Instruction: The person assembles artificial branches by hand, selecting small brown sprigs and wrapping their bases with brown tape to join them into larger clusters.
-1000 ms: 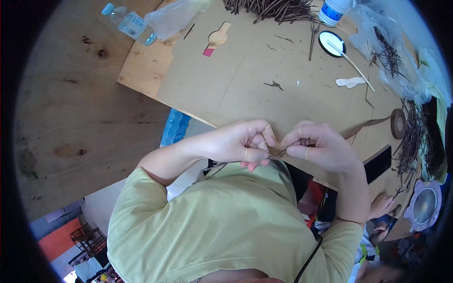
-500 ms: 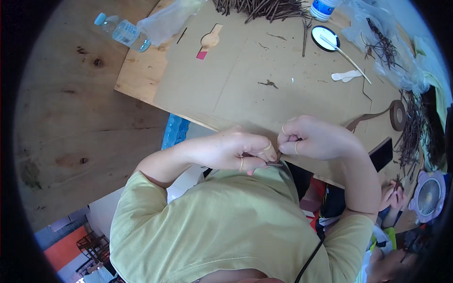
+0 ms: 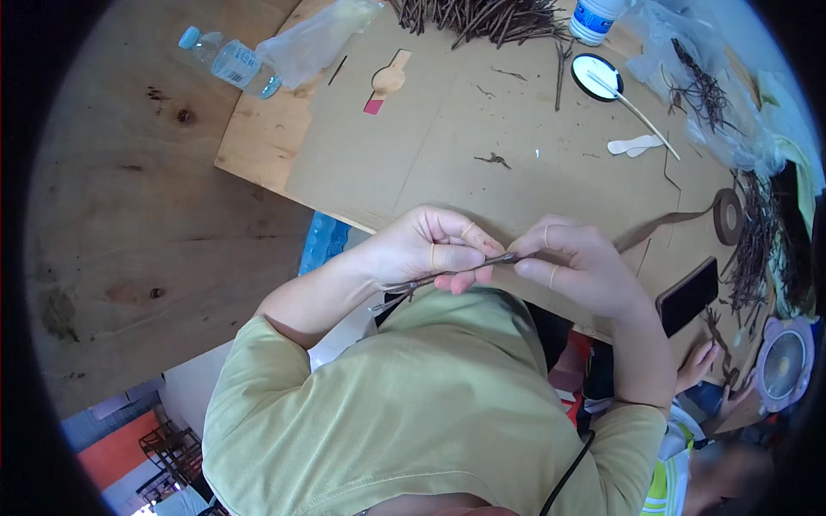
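Observation:
A thin brown twig bundle (image 3: 430, 279) is held between both hands just above the near edge of a cardboard sheet (image 3: 447, 146). My left hand (image 3: 430, 249) pinches it near the middle, and its frayed end sticks out to the lower left. My right hand (image 3: 576, 262) grips the other end. A strip of brown tape (image 3: 662, 225) runs from my right hand to a tape roll (image 3: 730, 217) at the right.
A heap of twigs (image 3: 482, 13) lies at the far edge. A plastic bottle (image 3: 225, 60) and clear bag (image 3: 314, 41) are at the far left. A round black lid with a stick (image 3: 602, 77), a dark phone (image 3: 687, 297) and more twigs (image 3: 761, 232) are at the right. Another person's hand (image 3: 701, 365) is low right.
My hands have drawn slightly apart, and the twig now shows lengthwise between them, its end sticking out past my left hand.

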A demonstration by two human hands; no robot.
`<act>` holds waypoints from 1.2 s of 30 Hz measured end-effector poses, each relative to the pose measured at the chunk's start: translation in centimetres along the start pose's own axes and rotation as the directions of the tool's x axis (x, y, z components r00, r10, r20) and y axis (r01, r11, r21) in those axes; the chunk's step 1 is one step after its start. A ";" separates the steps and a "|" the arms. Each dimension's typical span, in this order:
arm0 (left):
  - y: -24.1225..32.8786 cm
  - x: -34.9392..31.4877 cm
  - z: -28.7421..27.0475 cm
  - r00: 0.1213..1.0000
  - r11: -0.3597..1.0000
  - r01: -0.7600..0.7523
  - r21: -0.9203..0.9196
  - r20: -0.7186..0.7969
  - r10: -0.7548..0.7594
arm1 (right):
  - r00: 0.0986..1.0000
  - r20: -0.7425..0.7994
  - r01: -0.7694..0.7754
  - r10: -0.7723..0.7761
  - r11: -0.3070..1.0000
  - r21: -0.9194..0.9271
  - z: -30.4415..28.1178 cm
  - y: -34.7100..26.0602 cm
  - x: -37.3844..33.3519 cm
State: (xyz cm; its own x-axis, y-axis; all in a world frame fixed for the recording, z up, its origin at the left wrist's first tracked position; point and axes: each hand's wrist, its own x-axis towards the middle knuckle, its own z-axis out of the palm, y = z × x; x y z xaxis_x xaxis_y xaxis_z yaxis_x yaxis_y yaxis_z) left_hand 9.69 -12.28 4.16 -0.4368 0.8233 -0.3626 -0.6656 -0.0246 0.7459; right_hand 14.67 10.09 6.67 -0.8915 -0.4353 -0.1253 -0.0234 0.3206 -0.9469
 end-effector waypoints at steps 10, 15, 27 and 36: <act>-0.7 0.6 0.9 0.993 0.991 -0.094 -0.092 -0.073 0.088 | 0.937 -0.010 -0.313 0.349 0.854 0.415 0.5 0.1 -0.8; -0.5 0.8 1.1 0.995 0.996 -0.067 -0.064 -0.082 0.061 | 0.955 -0.081 -0.214 0.285 0.853 0.475 1.0 0.0 -0.8; -0.9 0.7 1.4 0.997 0.999 -0.025 -0.048 -0.069 0.022 | 0.947 -0.093 -0.207 0.309 0.803 0.559 1.1 0.9 -0.8; -1.0 0.7 1.7 0.995 0.998 -0.056 0.009 -0.087 0.057 | 0.933 -0.003 -0.286 0.360 0.746 0.601 1.2 1.0 -0.8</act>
State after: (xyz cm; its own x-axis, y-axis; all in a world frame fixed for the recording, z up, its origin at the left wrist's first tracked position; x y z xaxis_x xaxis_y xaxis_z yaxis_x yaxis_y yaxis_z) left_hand 11.09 -10.76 4.10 -0.5252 0.7678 -0.3670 -0.6343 -0.0657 0.7703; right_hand 15.92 9.77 5.53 -0.8414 -0.2881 -0.4572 0.5096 -0.1413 -0.8488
